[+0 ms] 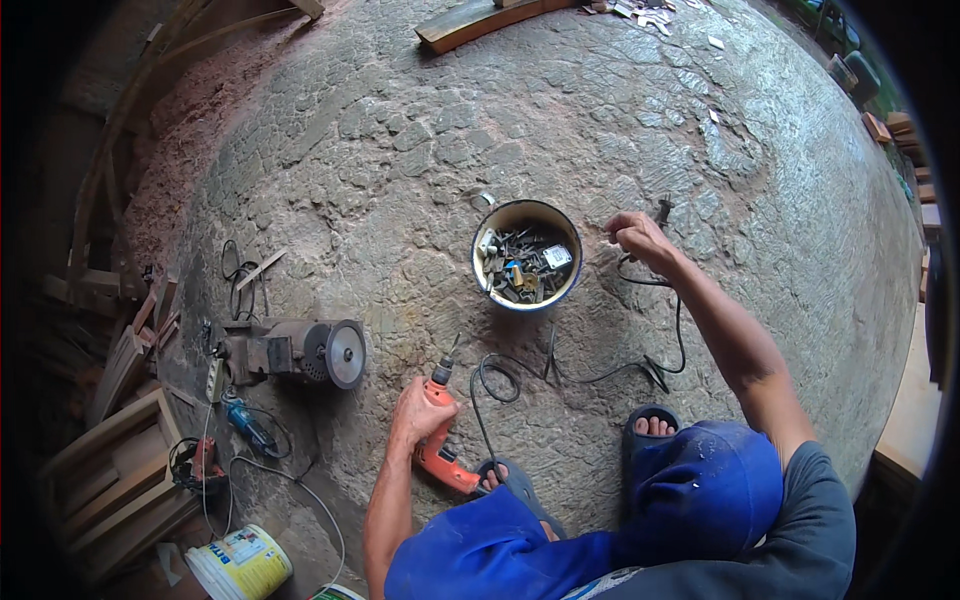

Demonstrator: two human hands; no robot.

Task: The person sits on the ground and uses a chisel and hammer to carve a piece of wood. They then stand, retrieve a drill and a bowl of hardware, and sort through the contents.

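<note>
My left hand (pixel 412 413) is closed round the body of an orange power drill (pixel 436 455), near its chuck. The drill's bit points up and away from me, and its black cord (pixel 600 378) runs off to the right. A round enamel mug-like pot (pixel 530 307) with a side handle stands ahead of me, holding loose metal hardware (pixel 520 270). Just right of its rim, apart from it, is my right hand (pixel 640 240), fingers curled together. Whatever may be pinched there is too small to make out. The cord's plug (pixel 665 208) lies beyond that hand.
At left a motor with a round disc (pixel 347 355) sits on the rough stone floor, near a blue power tool (pixel 250 425) and a power strip (pixel 214 380). Wooden frames (pixel 125 480) and a bucket (pixel 240 565) are closer at left. A timber beam (pixel 480 25) lies far ahead.
</note>
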